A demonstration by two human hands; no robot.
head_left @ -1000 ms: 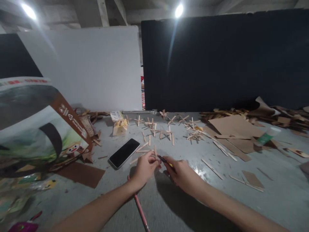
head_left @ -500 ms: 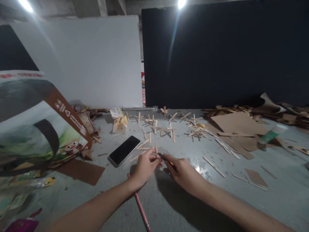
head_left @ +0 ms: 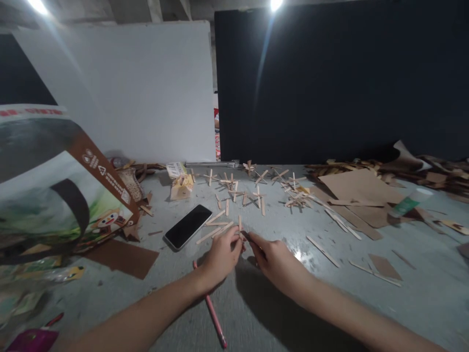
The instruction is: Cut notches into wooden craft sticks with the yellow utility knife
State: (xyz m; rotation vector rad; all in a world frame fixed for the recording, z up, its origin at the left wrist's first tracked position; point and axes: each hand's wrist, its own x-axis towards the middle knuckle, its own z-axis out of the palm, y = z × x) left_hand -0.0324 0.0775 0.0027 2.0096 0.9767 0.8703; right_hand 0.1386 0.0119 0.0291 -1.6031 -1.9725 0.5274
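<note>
My left hand (head_left: 224, 249) is closed, with a short flat wooden stick (head_left: 240, 224) pinched upright between its fingers. My right hand (head_left: 276, 259) grips a slim dark tool that looks like a utility knife (head_left: 246, 235); its tip meets the stick close to my left fingertips, and most of its handle is hidden in my palm. Loose wooden sticks (head_left: 208, 235) lie just beyond my left hand, beside a black-screened phone (head_left: 188, 226). Under my left wrist runs a pink pencil (head_left: 216, 320). Several crossed-stick pieces (head_left: 258, 195) are spread farther back on the grey table.
Brown cardboard sheets (head_left: 361, 188) and a green-and-white glue stick (head_left: 412, 201) lie at the right. More thin wood strips (head_left: 322, 252) are near my right forearm. A large printed bag (head_left: 98, 195) stands at the left, over a brown card piece (head_left: 124, 259). White and black panels (head_left: 330, 88) close off the back.
Both hands stay together at the stick. It now stands a little straighter, and my right hand has turned slightly, covering the tool's yellow part. The view has shifted slightly.
</note>
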